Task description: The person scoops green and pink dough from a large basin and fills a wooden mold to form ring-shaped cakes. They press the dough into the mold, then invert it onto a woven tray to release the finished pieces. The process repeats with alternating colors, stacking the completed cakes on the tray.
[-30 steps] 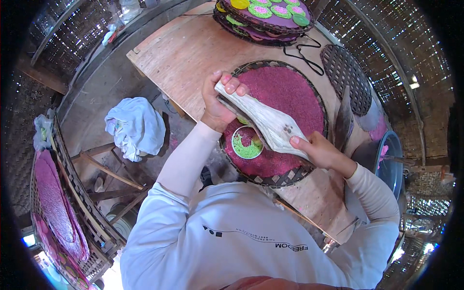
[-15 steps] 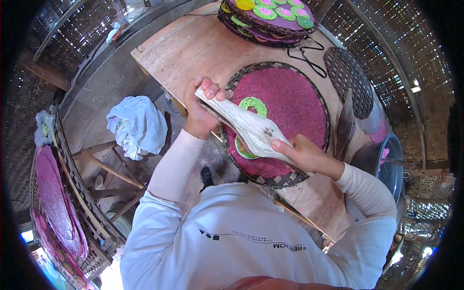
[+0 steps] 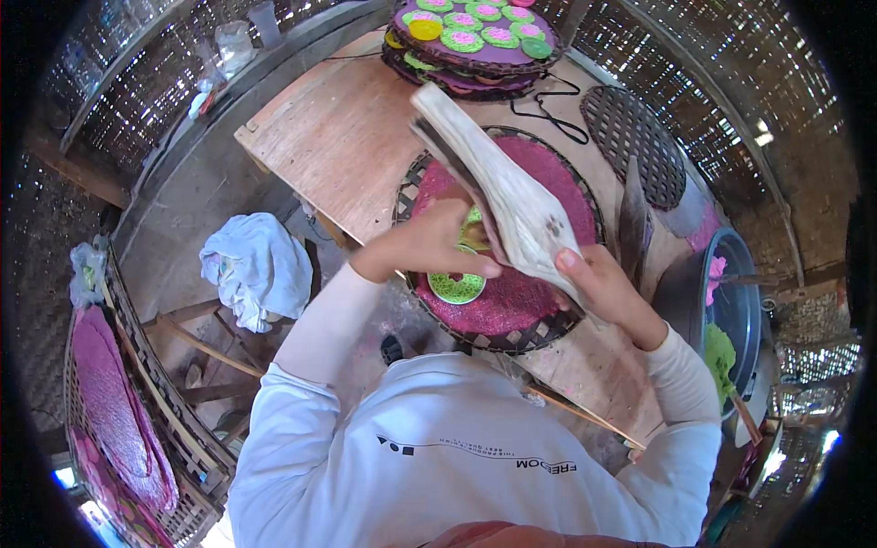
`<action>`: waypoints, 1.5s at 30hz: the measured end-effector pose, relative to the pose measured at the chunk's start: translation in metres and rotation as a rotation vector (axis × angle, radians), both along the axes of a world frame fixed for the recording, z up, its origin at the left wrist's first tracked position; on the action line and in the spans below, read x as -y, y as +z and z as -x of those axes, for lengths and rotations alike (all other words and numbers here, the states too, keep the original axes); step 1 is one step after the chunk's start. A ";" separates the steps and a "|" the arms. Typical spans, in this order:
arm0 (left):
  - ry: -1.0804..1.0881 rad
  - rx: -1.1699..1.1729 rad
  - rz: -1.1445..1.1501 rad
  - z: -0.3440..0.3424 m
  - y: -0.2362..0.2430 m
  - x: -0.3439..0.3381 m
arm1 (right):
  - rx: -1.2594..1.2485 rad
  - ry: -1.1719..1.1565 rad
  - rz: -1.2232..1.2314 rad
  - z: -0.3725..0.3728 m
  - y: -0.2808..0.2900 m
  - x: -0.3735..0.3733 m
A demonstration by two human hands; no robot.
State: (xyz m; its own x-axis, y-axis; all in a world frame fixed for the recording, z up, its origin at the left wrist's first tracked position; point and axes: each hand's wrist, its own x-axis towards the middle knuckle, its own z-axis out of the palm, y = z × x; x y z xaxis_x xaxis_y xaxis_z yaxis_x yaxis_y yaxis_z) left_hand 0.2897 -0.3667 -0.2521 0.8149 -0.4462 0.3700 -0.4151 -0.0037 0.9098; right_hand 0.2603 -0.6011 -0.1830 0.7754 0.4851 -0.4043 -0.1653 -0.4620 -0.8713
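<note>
My right hand [image 3: 607,283] grips the lower end of a pale, long-handled wooden press [image 3: 525,187], which tilts up to the left above a tray. My left hand [image 3: 425,245] reaches under the press, thumb stretched away from the fingers. Its fingertips are partly behind the press. Something yellow-green [image 3: 473,230] shows between thumb and fingers; I cannot make out its shape. Below that hand, a small green plate with a ring of green strands [image 3: 457,288] lies on the pink layer [image 3: 566,183] covering the round woven tray [image 3: 518,341].
Trays stacked at the back [image 3: 470,68] bear green-and-pink rounds. A woven rack [image 3: 635,146] and a blue-grey basin [image 3: 754,301] with pink and green lumps stand right. A white cloth bundle [image 3: 260,265] sits left of the wooden table [image 3: 315,123]. Pink sheets [image 3: 114,402] hang far left.
My left hand has let go of the press handle and moved down toward the tray. The handle has swung upward, while my right hand keeps its grip. Green lumps now show in the basin.
</note>
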 end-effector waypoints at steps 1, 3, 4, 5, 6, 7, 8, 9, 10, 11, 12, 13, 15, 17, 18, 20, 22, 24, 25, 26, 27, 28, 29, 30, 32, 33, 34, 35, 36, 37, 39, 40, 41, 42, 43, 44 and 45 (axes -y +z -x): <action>-0.057 0.039 -0.071 0.005 0.003 0.006 | -0.001 0.007 -0.066 -0.001 0.000 -0.005; 0.144 0.157 0.001 0.009 0.014 0.013 | -0.211 -0.020 -0.362 -0.003 -0.014 -0.002; 0.246 0.216 0.040 0.010 0.019 0.016 | -0.324 -0.102 -0.517 -0.004 -0.031 -0.003; 0.302 0.207 0.102 0.012 0.022 0.016 | -0.149 -0.065 -0.494 -0.004 -0.045 -0.007; 0.365 0.200 0.158 0.015 0.023 0.012 | 0.028 -0.035 -0.466 -0.004 -0.060 -0.011; 0.426 0.185 0.217 0.019 0.023 0.007 | 0.479 0.109 -0.237 -0.002 -0.074 -0.019; 0.471 0.118 0.220 0.022 0.022 0.000 | 0.922 0.261 0.004 0.001 -0.086 -0.028; 0.510 0.050 0.224 0.026 0.018 -0.007 | 0.914 0.227 0.076 0.006 -0.100 -0.033; 0.550 -0.018 0.227 0.028 0.016 -0.012 | 0.904 0.192 0.149 0.012 -0.114 -0.038; 0.554 -0.069 0.294 0.031 0.015 -0.015 | 0.892 0.159 0.223 0.016 -0.118 -0.043; 0.557 -0.120 0.362 0.033 0.013 -0.018 | 0.973 0.158 0.275 0.019 -0.113 -0.048; 0.561 -0.171 0.429 0.034 0.012 -0.019 | 0.988 0.142 0.313 0.020 -0.118 -0.049; 0.562 -0.166 0.471 0.037 0.014 -0.019 | 1.020 0.115 0.394 0.022 -0.126 -0.051; 0.574 -0.222 0.512 0.039 0.010 -0.019 | 1.002 0.122 0.358 0.021 -0.124 -0.052; 0.575 -0.238 0.502 0.039 0.008 -0.020 | 0.992 0.126 0.341 0.020 -0.121 -0.052; 0.573 -0.271 0.479 0.040 0.005 -0.022 | 1.008 0.145 0.341 0.020 -0.114 -0.051; 0.573 -0.304 0.478 0.039 0.003 -0.023 | 1.022 0.142 0.327 0.019 -0.114 -0.048; 0.595 -0.303 0.492 0.037 0.004 -0.021 | 1.036 0.119 0.299 0.017 -0.120 -0.045; 0.618 -0.287 0.506 0.037 0.005 -0.019 | 0.970 0.070 0.256 0.014 -0.119 -0.039; 0.642 -0.276 0.520 0.036 0.004 -0.017 | 0.899 0.023 0.214 0.011 -0.118 -0.029; 0.642 -0.280 0.523 0.036 0.003 -0.019 | 0.829 -0.026 0.170 0.009 -0.114 -0.019; 0.641 -0.284 0.527 0.035 0.000 -0.022 | 0.818 -0.059 0.246 0.011 -0.104 -0.009; 0.637 -0.287 0.535 0.033 -0.001 -0.022 | 0.832 -0.052 0.317 0.014 -0.103 0.002; 0.676 -0.230 0.506 0.033 -0.001 -0.018 | 0.845 -0.046 0.387 0.020 -0.103 0.013; 0.747 -0.115 0.451 0.032 0.000 -0.009 | 0.873 -0.018 0.516 0.031 -0.111 0.022; 0.749 -0.007 0.331 0.029 -0.004 -0.006 | 0.857 -0.012 0.489 0.035 -0.117 0.024; 0.748 0.102 0.213 0.026 -0.012 -0.003 | 0.840 -0.008 0.462 0.039 -0.122 0.024; 0.746 0.215 0.092 0.022 -0.015 -0.001 | 0.825 -0.002 0.431 0.040 -0.124 0.022; 0.730 0.246 0.013 0.025 -0.011 0.003 | 0.811 -0.104 0.309 0.039 -0.111 0.021; 0.748 0.308 -0.101 0.025 -0.015 0.007 | 0.961 -0.239 0.181 0.034 -0.094 0.022; 0.739 0.440 -0.281 0.021 -0.028 0.018 | 1.189 -0.403 -0.028 0.025 -0.052 0.026; 0.714 0.508 -0.348 0.021 -0.030 0.024 | 1.271 -0.425 -0.103 0.022 -0.032 0.027; 0.653 0.577 -0.370 0.022 -0.028 0.030 | 1.290 -0.332 -0.121 0.022 -0.011 0.023; 0.594 0.649 -0.393 0.023 -0.026 0.037 | 1.308 -0.237 -0.142 0.021 0.008 0.022; 0.537 0.723 -0.417 0.023 -0.024 0.044 | 1.096 -0.290 -0.162 0.018 0.024 0.025; 0.402 0.587 -0.238 0.030 0.007 0.056 | 0.884 -0.345 -0.175 0.014 0.039 0.030; 0.276 0.580 -0.294 0.032 0.025 0.061 | 0.675 -0.399 -0.194 0.007 0.050 0.036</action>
State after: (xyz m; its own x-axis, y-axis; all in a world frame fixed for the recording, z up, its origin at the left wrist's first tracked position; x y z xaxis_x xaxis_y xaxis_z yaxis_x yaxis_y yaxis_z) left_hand 0.2580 -0.4278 -0.2268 0.6206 -0.3995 0.6747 -0.7811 -0.3901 0.4874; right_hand 0.2530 -0.6371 -0.1334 0.9516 0.1338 0.2765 0.3052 -0.3093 -0.9006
